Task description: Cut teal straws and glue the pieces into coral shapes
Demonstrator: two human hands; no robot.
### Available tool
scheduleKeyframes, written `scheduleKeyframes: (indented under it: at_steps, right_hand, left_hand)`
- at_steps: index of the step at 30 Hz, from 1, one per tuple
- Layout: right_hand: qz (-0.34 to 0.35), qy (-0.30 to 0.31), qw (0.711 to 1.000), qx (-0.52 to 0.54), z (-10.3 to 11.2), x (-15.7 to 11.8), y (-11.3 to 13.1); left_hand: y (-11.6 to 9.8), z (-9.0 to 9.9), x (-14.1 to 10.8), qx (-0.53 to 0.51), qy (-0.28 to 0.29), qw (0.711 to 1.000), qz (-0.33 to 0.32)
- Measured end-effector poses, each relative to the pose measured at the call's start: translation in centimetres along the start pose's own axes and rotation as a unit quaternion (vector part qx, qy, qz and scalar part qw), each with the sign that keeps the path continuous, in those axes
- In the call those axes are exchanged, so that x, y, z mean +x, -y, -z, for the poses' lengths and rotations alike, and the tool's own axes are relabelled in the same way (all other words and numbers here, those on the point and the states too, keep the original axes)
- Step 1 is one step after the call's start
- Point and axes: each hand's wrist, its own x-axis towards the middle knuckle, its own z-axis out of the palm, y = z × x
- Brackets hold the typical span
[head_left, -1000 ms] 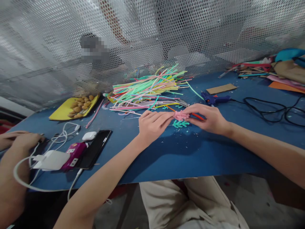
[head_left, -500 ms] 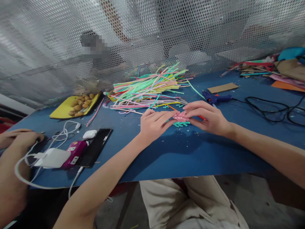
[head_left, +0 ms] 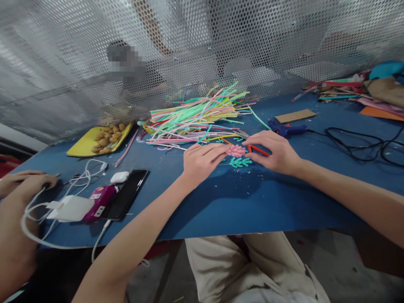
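Note:
A pink bundle of looped pipe cleaners (head_left: 237,150) is pinched in the fingers of my left hand (head_left: 200,160). Just to its right, my right hand (head_left: 279,151) has its thumb and fingers apart, off the pink bundle. Between them show the red-orange handles (head_left: 259,150) of what look like scissors lying on the table; grey blades (head_left: 241,134) point away behind. Teal pipe-cleaner sprigs (head_left: 240,162) lie directly below the bundle. My fingers hide part of the bundle's left end.
A heap of coloured pipe cleaners (head_left: 202,113) lies before the mesh screen (head_left: 195,50). A blue glue gun (head_left: 287,128) and cardboard strip (head_left: 295,115) are on the right. Leftward are a phone (head_left: 128,195), charger (head_left: 71,208), yellow tray (head_left: 82,143) and another person's hands (head_left: 31,183).
My right hand has come off the pink bundle and its fingers have spread. My left hand still holds the bundle and has shifted slightly left.

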Motion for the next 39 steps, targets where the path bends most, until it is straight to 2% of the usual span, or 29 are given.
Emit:
scheduleKeyframes:
  at_steps: [4,12,19,24,26,29,35,39]
  right_hand:
    - [-0.003,0.014,1.0,0.011,0.1,0.3,0.4]
    - [0.003,-0.005,0.999,0.037,0.3,0.5,0.8]
    - [0.053,-0.021,0.997,0.05,0.5,0.2,1.2]
    - [0.041,-0.02,0.998,0.041,0.4,0.1,1.1]
    - [0.045,-0.019,0.998,0.038,0.4,0.1,1.1]
    - [0.063,-0.024,0.997,0.032,0.5,0.2,1.2]
    - [0.075,-0.037,0.996,0.001,0.5,0.3,1.2]
    - [0.059,-0.026,0.998,-0.024,0.5,0.5,1.2]
  left_hand:
    - [-0.3,0.0,0.1,-0.01,-0.001,1.0,0.003]
    - [-0.4,0.0,0.1,-0.016,-0.004,1.0,0.02]
    - [-0.3,0.2,-0.1,-0.048,-0.063,0.997,-0.012]
    - [0.0,0.2,-0.4,-0.029,-0.055,0.998,-0.024]
    - [-0.2,0.2,-0.2,-0.038,-0.063,0.997,-0.037]
    - [-0.6,0.3,0.2,-0.064,-0.078,0.995,-0.023]
    - [-1.1,0.6,0.7,-0.031,-0.017,0.999,-0.03]
    - [-0.8,0.6,0.5,0.0,-0.004,0.999,-0.039]
